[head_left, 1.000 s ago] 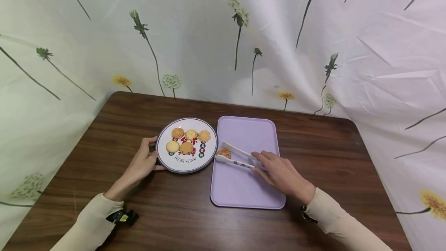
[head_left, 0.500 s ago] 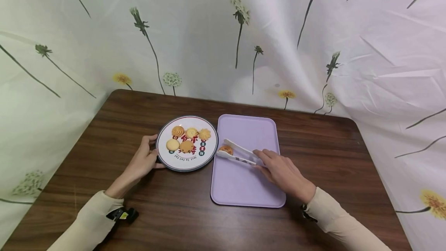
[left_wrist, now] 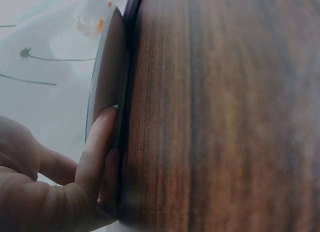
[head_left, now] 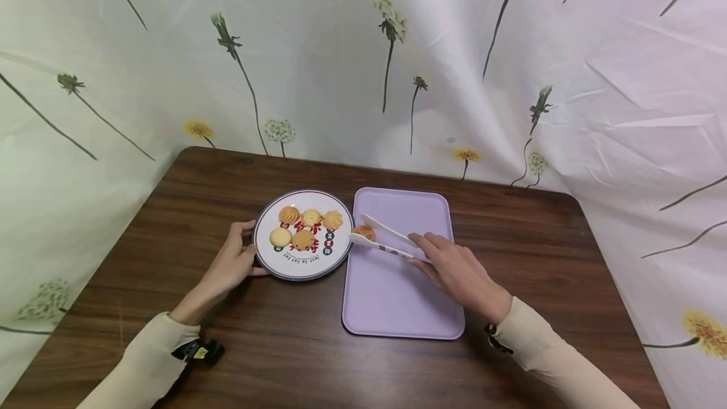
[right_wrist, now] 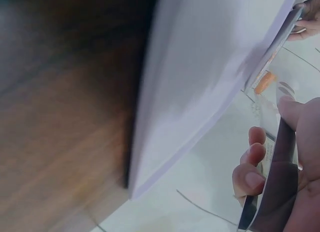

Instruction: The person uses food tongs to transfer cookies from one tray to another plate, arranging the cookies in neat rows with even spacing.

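My left hand (head_left: 231,262) holds the left rim of a round white plate (head_left: 284,264) with a dark edge and red print; in the left wrist view its fingers (left_wrist: 97,147) reach round the plate's side (left_wrist: 107,71). Several cookies (head_left: 303,240) lie on the plate. My right hand (head_left: 454,270) grips white tongs (head_left: 386,248), whose arms stand on both sides of a brown pretzel-shaped cookie (head_left: 364,232). That cookie is over the left edge of the purple tray, right beside the plate. In the right wrist view the cookie (right_wrist: 265,82) shows orange near the tongs' tips.
The purple tray (head_left: 403,308) lies just right of the plate on a dark wooden table (head_left: 272,346). Behind the table hangs a pale cloth (head_left: 329,81) printed with dandelions, which also runs down both sides.
My right hand has raised the tongs with the cookie and moved them slightly back and to the left, closer to the plate. The left hand stays on the rim.
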`<state>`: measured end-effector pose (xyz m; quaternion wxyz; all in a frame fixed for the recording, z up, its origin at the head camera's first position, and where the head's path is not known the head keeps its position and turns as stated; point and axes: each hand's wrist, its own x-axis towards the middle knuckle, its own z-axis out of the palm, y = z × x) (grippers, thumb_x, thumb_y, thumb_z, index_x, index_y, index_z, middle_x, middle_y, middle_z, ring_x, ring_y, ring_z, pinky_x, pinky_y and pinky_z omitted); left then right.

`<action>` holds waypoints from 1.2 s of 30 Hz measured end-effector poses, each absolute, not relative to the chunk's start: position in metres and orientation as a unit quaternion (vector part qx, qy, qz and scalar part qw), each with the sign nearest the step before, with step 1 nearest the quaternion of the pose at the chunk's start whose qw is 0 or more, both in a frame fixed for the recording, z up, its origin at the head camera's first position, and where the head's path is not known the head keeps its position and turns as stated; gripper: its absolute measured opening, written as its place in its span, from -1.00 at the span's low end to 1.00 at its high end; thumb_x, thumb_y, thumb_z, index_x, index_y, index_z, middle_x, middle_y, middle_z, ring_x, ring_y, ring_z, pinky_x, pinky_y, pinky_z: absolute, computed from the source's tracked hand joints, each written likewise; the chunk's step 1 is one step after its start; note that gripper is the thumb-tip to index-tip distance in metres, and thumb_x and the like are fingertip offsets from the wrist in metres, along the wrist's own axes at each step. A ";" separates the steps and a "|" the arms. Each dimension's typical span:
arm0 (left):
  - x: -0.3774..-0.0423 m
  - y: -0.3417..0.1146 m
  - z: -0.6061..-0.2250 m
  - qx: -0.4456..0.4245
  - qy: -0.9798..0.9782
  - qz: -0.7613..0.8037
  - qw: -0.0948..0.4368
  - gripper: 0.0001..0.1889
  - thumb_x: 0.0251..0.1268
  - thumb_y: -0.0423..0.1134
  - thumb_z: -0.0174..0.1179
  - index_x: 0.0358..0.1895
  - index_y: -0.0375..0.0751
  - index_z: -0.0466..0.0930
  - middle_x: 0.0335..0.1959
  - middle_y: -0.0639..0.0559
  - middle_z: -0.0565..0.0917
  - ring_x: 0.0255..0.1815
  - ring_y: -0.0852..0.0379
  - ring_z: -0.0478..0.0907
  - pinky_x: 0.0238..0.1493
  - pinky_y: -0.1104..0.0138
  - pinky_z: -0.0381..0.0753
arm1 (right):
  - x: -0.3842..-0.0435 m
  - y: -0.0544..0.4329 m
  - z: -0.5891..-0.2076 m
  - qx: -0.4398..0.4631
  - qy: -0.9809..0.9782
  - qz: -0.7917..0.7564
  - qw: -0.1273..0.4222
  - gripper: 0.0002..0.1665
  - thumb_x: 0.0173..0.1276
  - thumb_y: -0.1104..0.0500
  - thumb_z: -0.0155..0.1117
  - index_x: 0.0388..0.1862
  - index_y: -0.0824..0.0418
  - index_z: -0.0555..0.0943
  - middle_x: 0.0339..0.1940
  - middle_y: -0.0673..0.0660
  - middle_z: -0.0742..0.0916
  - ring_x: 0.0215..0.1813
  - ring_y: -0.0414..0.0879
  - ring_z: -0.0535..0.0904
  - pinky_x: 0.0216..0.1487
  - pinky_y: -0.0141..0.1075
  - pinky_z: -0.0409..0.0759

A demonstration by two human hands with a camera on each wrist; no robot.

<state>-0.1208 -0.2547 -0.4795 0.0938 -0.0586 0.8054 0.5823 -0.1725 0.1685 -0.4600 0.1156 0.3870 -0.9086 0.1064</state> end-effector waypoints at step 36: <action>-0.120 -0.256 -0.480 -0.060 0.802 0.588 0.092 -0.39 0.60 -0.49 -0.41 0.62 -0.49 -0.29 0.57 -0.60 -0.09 0.33 -0.51 0.39 -0.09 0.27 0.90 | -0.180 0.110 -0.465 0.430 -0.893 0.100 0.086 -0.51 0.56 -0.07 0.27 0.35 0.09 0.56 -0.13 -0.02 0.71 -0.23 -0.15 0.64 -0.43 -0.22 0.72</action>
